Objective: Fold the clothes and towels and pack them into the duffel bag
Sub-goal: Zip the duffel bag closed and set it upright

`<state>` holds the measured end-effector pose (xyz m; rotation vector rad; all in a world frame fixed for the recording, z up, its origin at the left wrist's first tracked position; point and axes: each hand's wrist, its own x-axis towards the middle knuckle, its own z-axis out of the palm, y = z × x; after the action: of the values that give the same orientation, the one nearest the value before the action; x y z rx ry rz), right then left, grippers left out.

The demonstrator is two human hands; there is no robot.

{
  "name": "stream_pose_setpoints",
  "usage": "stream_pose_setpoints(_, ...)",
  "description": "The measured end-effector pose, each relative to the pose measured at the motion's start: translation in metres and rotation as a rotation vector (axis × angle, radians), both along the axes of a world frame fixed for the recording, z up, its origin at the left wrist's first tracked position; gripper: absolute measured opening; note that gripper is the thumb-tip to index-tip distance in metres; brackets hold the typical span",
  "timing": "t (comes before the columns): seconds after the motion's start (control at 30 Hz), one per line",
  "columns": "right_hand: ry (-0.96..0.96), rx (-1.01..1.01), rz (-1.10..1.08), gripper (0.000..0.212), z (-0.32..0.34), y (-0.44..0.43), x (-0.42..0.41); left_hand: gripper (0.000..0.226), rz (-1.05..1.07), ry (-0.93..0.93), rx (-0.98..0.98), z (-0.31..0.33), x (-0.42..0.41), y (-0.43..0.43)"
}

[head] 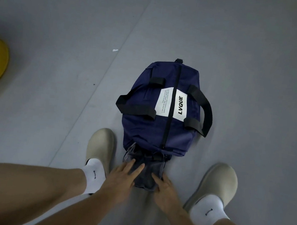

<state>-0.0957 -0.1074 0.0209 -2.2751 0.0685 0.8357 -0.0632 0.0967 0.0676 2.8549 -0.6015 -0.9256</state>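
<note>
One white label [180, 107] on navy duffel bag [141, 130] reads LVQUE.

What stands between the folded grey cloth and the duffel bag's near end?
Nothing visible. The grey cloth touches the duffel bag's near end, with left hand and right hand flat on it.

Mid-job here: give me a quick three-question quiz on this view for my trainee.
1. True or false: the grey cloth lies at the far end of the duffel bag.
2. Left hand and right hand: which touches the cloth? A) left only B) right only C) both
3. Fill in: the bag's white label reads ____.
Key: 1 false, it is at the near end; 2 C; 3 LVQUE.
</note>
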Motion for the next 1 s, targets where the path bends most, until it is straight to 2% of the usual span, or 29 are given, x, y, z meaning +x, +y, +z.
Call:
stream_pose_setpoints(0.13,0.009,0.077,-0.132,0.051,0.019,0.001,0.001,0.057,-0.039,0.012,-0.009,0.008,-0.002,-0.011)
stream_pose_setpoints(0.27,0.041,0.212,-0.303,0.055,0.036,0.004,0.012,0.039,-0.115,-0.123,-0.257,0.034,-0.012,-0.031)
stream_pose_setpoints(0.33,0.045,0.26,-0.366,0.058,0.041,0.006,0.02,0.041,-0.15,-0.217,-0.347,0.042,-0.019,-0.038)
stream_pose_setpoints(0.43,0.022,0.34,-0.467,0.057,0.046,0.003,0.025,0.045,-0.198,-0.28,-0.315,0.051,-0.023,-0.044)
stream_pose_setpoints(0.57,0.14,0.487,-0.582,0.065,0.051,-0.004,0.036,0.052,-0.179,-0.297,-0.145,0.053,-0.02,-0.044)
stream_pose_setpoints(0.67,0.19,0.588,-0.645,0.067,0.053,-0.009,0.041,0.054,-0.113,-0.266,-0.127,0.05,-0.012,-0.045)
stream_pose_setpoints(0.8,0.111,0.595,-0.679,0.052,0.048,-0.018,0.04,0.056,-0.103,-0.352,-0.129,0.05,0.009,-0.045)
stream_pose_setpoints(1.0,0.08,0.498,-0.631,0.055,0.039,-0.028,0.038,0.042,-0.217,-0.431,-0.17,0.064,0.037,-0.048)
